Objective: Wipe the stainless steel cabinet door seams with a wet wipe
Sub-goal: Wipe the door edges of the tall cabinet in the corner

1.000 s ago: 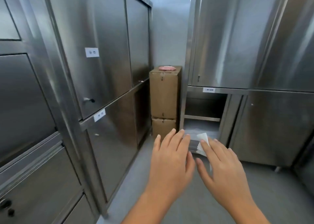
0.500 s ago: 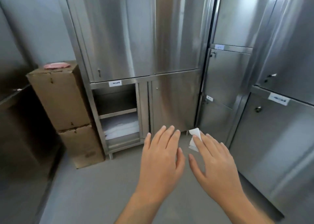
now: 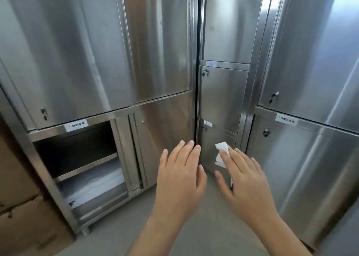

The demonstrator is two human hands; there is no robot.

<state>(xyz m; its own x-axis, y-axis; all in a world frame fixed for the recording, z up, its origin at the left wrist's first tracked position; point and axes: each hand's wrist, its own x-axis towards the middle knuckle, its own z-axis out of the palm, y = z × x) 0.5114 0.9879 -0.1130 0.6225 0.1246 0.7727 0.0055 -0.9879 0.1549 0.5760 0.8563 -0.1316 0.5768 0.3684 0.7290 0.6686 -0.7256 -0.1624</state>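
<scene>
Approach, no wiping yet: left hand (image 3: 179, 176) hovered flat, empty; right hand (image 3: 246, 180) carried the wet wipe (image 3: 222, 152) under straight fingers, apparently clear of the cabinet doors (image 3: 219, 100). Next, I'd judge: press it into the dark vertical seam (image 3: 196, 80), run along.

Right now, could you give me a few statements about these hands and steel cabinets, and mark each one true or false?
1. The right hand holds a white wet wipe. True.
2. The left hand grips a door handle. False: its fingers are straight and hold nothing.
3. The lower left compartment stands open, with white folded fabric on a shelf. True.
4. A cardboard box stands at the right edge of the view. False: it is at the left edge.
</scene>
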